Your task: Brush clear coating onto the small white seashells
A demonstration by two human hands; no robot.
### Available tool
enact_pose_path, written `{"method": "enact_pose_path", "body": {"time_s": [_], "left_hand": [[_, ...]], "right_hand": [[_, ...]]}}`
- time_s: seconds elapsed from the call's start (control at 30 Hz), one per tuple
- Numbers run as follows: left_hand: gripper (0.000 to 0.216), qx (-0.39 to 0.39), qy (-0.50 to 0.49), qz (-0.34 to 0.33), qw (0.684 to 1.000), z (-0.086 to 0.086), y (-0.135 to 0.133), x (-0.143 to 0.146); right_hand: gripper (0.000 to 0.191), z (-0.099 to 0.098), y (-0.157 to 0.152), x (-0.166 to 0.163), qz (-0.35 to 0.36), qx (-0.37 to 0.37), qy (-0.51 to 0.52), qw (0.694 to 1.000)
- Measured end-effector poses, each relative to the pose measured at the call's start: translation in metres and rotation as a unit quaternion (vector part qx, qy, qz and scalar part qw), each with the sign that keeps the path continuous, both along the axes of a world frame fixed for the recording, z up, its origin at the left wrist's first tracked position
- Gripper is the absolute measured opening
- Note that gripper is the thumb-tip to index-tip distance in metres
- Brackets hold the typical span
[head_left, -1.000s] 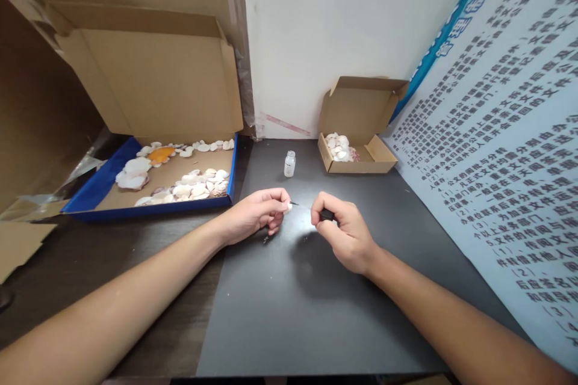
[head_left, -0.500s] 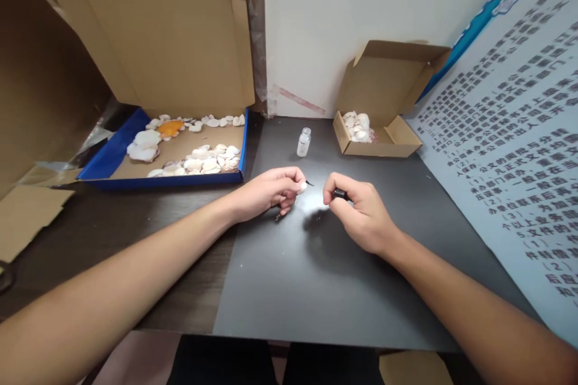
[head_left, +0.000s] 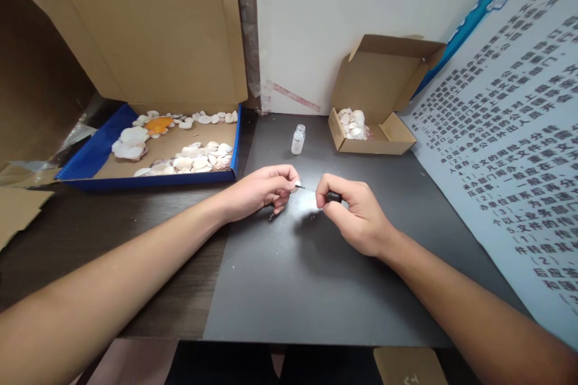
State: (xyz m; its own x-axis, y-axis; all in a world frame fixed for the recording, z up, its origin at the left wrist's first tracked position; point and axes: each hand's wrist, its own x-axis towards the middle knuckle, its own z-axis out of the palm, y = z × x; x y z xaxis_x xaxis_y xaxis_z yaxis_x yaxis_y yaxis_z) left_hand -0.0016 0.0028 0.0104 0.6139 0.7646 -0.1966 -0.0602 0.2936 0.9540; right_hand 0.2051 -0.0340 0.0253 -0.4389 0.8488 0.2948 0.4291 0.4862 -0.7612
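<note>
Between the thumb and fingertips of my left hand (head_left: 264, 192) is a small white shell (head_left: 297, 183), mostly covered by the fingers. My right hand (head_left: 356, 213) is closed around the black cap of a brush applicator (head_left: 334, 197). Its thin stem points left, and the dark tip lies at the shell, apparently touching it. A small clear glass bottle (head_left: 298, 140) with a whitish label stands upright and uncapped behind my hands. Some small dark thing shows under the curled fingers of my left hand; I cannot make out what it is.
An open blue cardboard box (head_left: 189, 180) at the left holds many white shells and an orange one (head_left: 159, 126). At the back right, a smaller open brown box (head_left: 374, 146) contains white shells. A printed sheet (head_left: 506, 150) leans along the right side of the dark mat (head_left: 280, 289).
The brush tip has shifted left, from just beside the shell onto its edge. Both hands keep their grips. The whole view has moved slightly, while the bottle and boxes stay in place.
</note>
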Motion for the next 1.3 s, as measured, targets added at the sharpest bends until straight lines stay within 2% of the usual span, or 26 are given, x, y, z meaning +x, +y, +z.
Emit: {"method": "enact_pose_path", "body": {"time_s": [0.1,0.27,0.4,0.57,0.73,0.87,1.07,1.2,1.3], "left_hand": [[0.011,-0.001,0.001,-0.003,1.000,0.0003,-0.0002,0.0002],[0.011,-0.004,-0.001,-0.004,1.000,-0.0002,0.0001,0.0001],[0.010,-0.001,-0.002,-0.005,1.000,-0.0004,0.0005,-0.0003],[0.010,0.003,0.000,-0.005,1.000,-0.0004,0.0006,-0.0005],[0.010,0.001,0.001,-0.002,1.000,0.0010,-0.0001,0.0005],[0.011,-0.005,-0.002,0.004,1.000,0.0011,-0.0003,0.0009],[0.011,-0.009,-0.006,0.004,1.000,0.0004,0.0002,0.0007],[0.009,-0.011,-0.016,0.009,1.000,0.0000,0.0003,0.0007],[0.011,-0.009,-0.020,0.011,1.000,0.0000,0.0002,0.0001]], "right_hand": [[0.014,-0.0009,0.0013,-0.0003,-0.030,-0.009,-0.015,0.999],[0.012,-0.0012,0.0015,-0.0003,-0.009,0.014,0.015,1.000],[0.014,-0.0015,0.0011,-0.0005,-0.049,0.005,-0.003,0.999],[0.012,-0.0016,0.0007,-0.0018,-0.006,0.006,0.005,1.000],[0.013,-0.0022,0.0018,-0.0022,-0.050,0.007,-0.013,0.999],[0.012,-0.0023,0.0008,-0.0016,-0.003,0.018,0.009,1.000],[0.013,-0.0025,0.0024,-0.0018,-0.048,0.009,-0.013,0.999],[0.012,-0.0026,0.0022,-0.0012,0.005,0.012,0.005,1.000],[0.013,-0.0040,0.0024,-0.0019,-0.011,-0.008,-0.025,1.000]]}}
